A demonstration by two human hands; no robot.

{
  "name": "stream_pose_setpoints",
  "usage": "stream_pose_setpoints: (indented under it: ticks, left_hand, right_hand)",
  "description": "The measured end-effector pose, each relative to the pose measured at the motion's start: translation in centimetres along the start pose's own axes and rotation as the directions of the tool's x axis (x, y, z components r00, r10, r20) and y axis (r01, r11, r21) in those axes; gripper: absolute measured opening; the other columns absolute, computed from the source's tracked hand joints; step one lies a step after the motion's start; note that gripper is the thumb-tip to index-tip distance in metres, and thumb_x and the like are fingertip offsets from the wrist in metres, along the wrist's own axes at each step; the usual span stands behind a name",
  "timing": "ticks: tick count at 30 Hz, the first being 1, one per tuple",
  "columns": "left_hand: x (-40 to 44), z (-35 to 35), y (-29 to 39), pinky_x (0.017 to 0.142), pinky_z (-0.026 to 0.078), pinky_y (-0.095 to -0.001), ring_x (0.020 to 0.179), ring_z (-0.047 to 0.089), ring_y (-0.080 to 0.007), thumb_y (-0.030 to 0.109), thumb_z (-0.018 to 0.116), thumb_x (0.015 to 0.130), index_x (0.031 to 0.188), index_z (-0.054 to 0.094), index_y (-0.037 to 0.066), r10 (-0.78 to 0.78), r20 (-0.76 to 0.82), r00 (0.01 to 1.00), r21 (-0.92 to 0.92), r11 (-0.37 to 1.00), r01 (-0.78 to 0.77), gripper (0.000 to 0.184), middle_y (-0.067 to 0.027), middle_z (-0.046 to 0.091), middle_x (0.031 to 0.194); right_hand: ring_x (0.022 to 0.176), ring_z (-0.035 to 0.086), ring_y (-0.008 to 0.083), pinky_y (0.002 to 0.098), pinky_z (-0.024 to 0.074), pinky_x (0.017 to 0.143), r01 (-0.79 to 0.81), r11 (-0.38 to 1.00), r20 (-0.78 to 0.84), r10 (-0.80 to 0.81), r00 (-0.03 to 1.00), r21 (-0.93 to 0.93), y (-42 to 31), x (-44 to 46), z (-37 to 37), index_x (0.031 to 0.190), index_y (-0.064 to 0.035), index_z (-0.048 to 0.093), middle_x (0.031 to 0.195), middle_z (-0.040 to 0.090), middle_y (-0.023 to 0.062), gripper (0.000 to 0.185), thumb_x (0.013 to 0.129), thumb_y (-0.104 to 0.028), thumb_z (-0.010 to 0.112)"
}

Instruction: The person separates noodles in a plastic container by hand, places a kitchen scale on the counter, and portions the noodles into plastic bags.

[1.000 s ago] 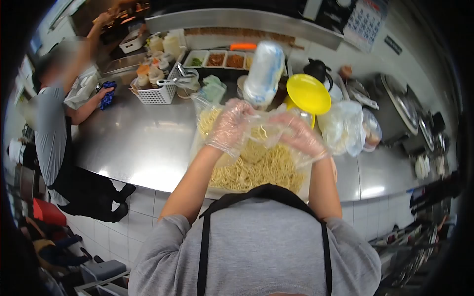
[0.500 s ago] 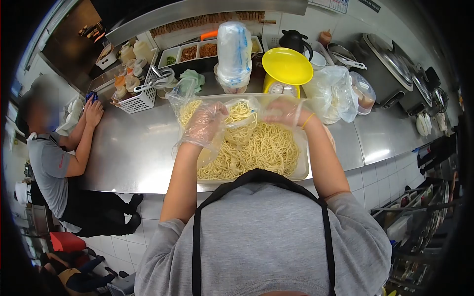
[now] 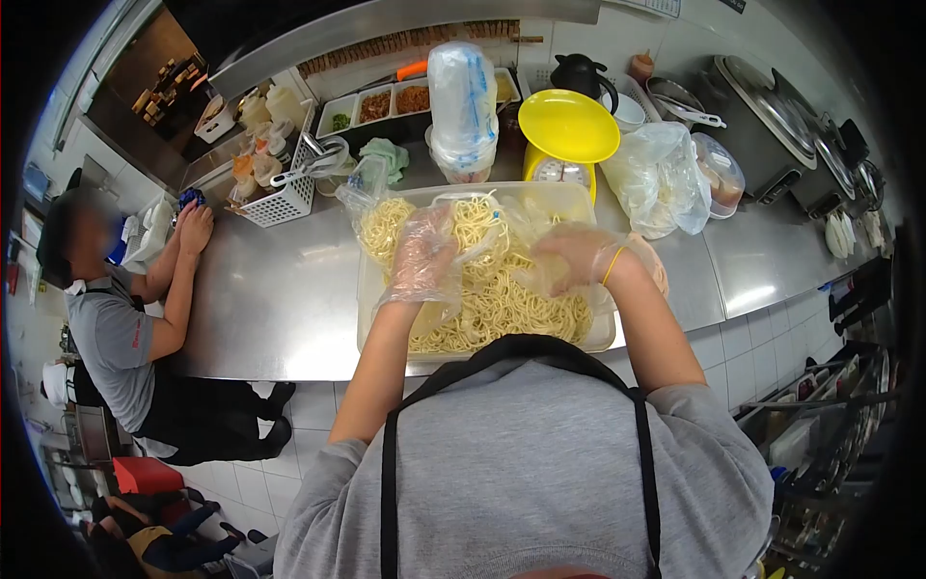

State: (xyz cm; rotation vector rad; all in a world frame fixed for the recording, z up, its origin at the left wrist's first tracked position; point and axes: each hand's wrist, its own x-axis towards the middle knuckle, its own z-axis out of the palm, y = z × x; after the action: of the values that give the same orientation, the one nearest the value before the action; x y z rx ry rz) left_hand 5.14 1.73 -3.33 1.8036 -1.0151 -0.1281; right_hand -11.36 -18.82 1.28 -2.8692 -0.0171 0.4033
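Note:
My left hand point(image 3: 424, 246), in a loose clear plastic glove, is closed on the left side of a clear plastic bag of noodles point(image 3: 479, 227). The bag's mouth faces up and pale yellow noodles show in it. My right hand point(image 3: 576, 256), also gloved and with a yellow band at the wrist, is just right of the bag, fingers apart and low over the loose noodles point(image 3: 506, 314). Its fingertips are partly blurred by the plastic. Both hands are above a white tub point(image 3: 605, 333). Another bagged portion of noodles point(image 3: 382, 227) rests at the tub's left corner.
Behind the tub stand a wrapped stack point(image 3: 461, 111) and a yellow scale point(image 3: 569, 125). A plastic bag point(image 3: 651, 179) and lidded container point(image 3: 719, 174) are right. A white basket point(image 3: 286, 203) holds utensils. Another person point(image 3: 121, 309) leans on the steel counter point(image 3: 260, 299) at left.
My right hand has moved down, away from the bag's upper edge and toward the loose noodles. My left hand keeps hold of the bag. The whole view has shifted slightly.

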Motion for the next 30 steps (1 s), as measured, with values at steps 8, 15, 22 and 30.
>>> stream_pose_setpoints:
  ticks: [8, 15, 22, 30]
  left_hand:
    - [-0.6, 0.8, -0.1, 0.098, 0.036, -0.0355, 0.115, 0.047, -0.0287, 0.005, 0.059, 0.074, 0.126, 0.048, 0.002, 0.055, 0.031, 0.998, -0.061, 0.997, -0.053, 0.053, -0.0166, 0.049, 0.121]
    - [-0.5, 0.6, 0.2, 0.097, 0.036, -0.0352, 0.113, 0.047, -0.0302, 0.004, 0.058, 0.074, 0.125, 0.049, 0.002, 0.074, 0.025, 0.997, 0.036, 0.997, -0.075, 0.053, -0.0166, 0.049, 0.119]
    - [-0.5, 0.5, 0.1, 0.097, 0.037, -0.0366, 0.112, 0.048, -0.0325, 0.004, 0.058, 0.074, 0.125, 0.049, 0.002, 0.109, 0.032, 0.994, 0.109, 0.988, -0.112, 0.052, -0.0181, 0.049, 0.119]
    - [-0.6, 0.4, 0.9, 0.101, 0.033, -0.0367, 0.117, 0.045, -0.0316, 0.004, 0.057, 0.073, 0.125, 0.048, 0.002, 0.077, 0.034, 0.996, 0.080, 0.994, -0.079, 0.053, -0.0181, 0.049, 0.122]
  right_hand:
    - [0.098, 0.057, 0.0311, 0.0375, 0.0464, 0.084, 0.075, 0.985, -0.312, -0.024, 0.950, 0.153, 1.7, -2.6, -2.6, 0.105, -0.0076, 0.057, 0.105, 0.059, 0.0137, 0.037, 0.069, -0.005, 0.064]
    - [0.101, 0.057, 0.0292, 0.0370, 0.0453, 0.087, 0.125, 0.975, -0.424, -0.037, 0.905, 0.183, 1.3, -2.4, -3.9, 0.109, -0.0033, 0.055, 0.109, 0.060, 0.0135, 0.039, 0.072, -0.010, 0.065]
    - [0.094, 0.061, 0.0308, 0.0367, 0.0478, 0.080, -0.301, 0.953, 0.308, 0.280, 0.909, 0.021, 1.7, 2.7, 2.0, 0.114, -0.0032, 0.055, 0.105, 0.062, 0.0198, 0.048, 0.071, -0.019, 0.069]
    - [0.088, 0.057, 0.0293, 0.0367, 0.0458, 0.077, 0.106, 0.981, -0.386, -0.036, 0.922, 0.162, 0.3, -2.8, -6.5, 0.101, -0.0055, 0.050, 0.090, 0.058, 0.0112, 0.029, 0.074, 0.002, 0.053]
